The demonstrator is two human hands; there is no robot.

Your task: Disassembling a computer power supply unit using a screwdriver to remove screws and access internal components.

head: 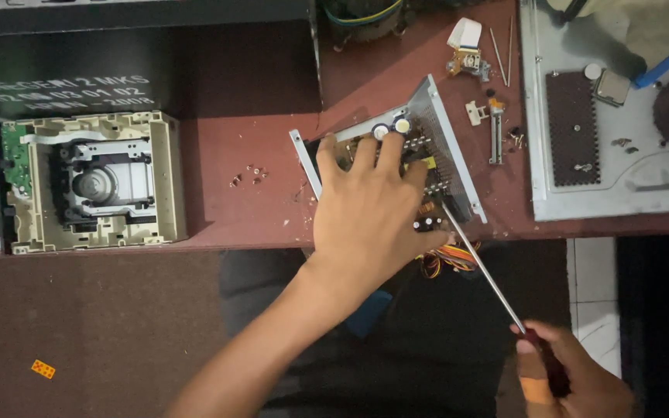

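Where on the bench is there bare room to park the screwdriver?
Freest is the table strip between the opened disc drive and the power supply case, bar a few loose screws. Right of the case is crowded with small parts against the metal panel. Left hand covers the case; right hand grips the screwdriver.

Opened beige disc drive [94,182] left; loose screws [248,176] on red table [249,124]; metal panel [613,178] right.

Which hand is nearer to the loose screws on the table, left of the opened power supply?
Left. The left hand rests on the power supply, just right of the loose screws. The right hand holds the screwdriver far below-right, off the table.
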